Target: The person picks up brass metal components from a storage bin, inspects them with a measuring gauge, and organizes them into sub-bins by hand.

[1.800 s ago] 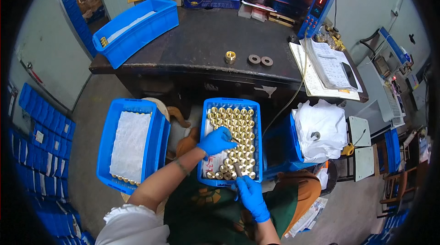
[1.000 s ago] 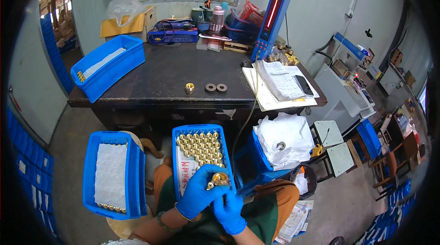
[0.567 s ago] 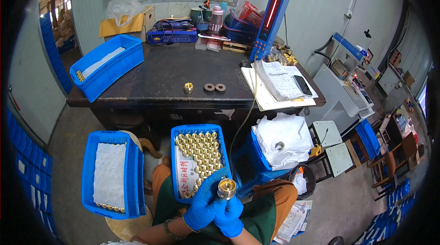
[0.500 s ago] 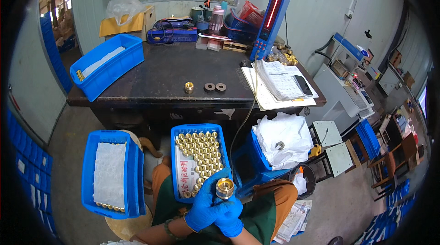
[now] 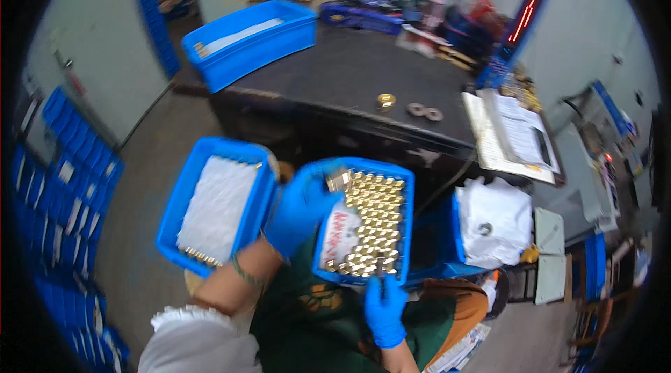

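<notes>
Blue bin (image 5: 269,49) on dark desk (image 5: 342,69)

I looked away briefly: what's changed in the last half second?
The left hand moved forward and left with a brass part to the far-left corner of the blue bin, away from the right hand, which holds a dark tool by its near edge. The view shifted too. On the desk, the brass piece and two rings stayed put.

- At seven o'clock, our left hand (image 5: 300,207) holds a brass fitting (image 5: 338,180).
- At five o'clock, our right hand (image 5: 386,309) grips a slim dark tool (image 5: 381,267).
- Also toward five, we see a blue tray (image 5: 410,195) carrying rows of brass pieces (image 5: 377,216).
- At eight, a blue crate (image 5: 178,198) holds a white sheet (image 5: 220,202).
- On our dark bench (image 5: 335,66), two grey rings (image 5: 411,109) lie at two o'clock, a long blue box (image 5: 258,55) at eleven.
</notes>
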The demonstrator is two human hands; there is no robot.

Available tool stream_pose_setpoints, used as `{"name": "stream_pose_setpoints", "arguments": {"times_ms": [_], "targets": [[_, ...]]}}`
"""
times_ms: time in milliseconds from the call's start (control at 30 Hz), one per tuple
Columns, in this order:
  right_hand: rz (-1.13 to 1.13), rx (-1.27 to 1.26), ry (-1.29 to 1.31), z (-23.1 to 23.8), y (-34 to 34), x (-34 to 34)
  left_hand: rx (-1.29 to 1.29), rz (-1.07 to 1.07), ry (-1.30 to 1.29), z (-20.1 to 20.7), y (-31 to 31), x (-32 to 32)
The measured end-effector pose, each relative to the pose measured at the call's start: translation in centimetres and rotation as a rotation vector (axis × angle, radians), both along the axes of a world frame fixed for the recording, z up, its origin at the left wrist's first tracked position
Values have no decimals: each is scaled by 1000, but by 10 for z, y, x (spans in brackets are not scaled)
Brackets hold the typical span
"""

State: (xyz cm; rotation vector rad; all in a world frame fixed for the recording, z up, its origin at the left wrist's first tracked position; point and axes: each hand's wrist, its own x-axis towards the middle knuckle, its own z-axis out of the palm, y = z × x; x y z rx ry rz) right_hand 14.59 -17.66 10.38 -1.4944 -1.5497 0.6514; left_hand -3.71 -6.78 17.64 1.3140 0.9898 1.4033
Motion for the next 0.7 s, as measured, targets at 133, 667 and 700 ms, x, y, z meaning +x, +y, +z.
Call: {"name": "stream_pose_setpoints", "arguments": {"times_ms": [133, 667, 700], "targets": [[-131, -42, 160, -23, 2, 11, 233, 511, 703, -49, 45, -135], [-62, -187, 246, -40, 5, 0, -251, 567, 851, -192, 72, -226], [-69, -214, 221, -44, 3, 3, -293, 527, 829, -176, 68, -220]]}}
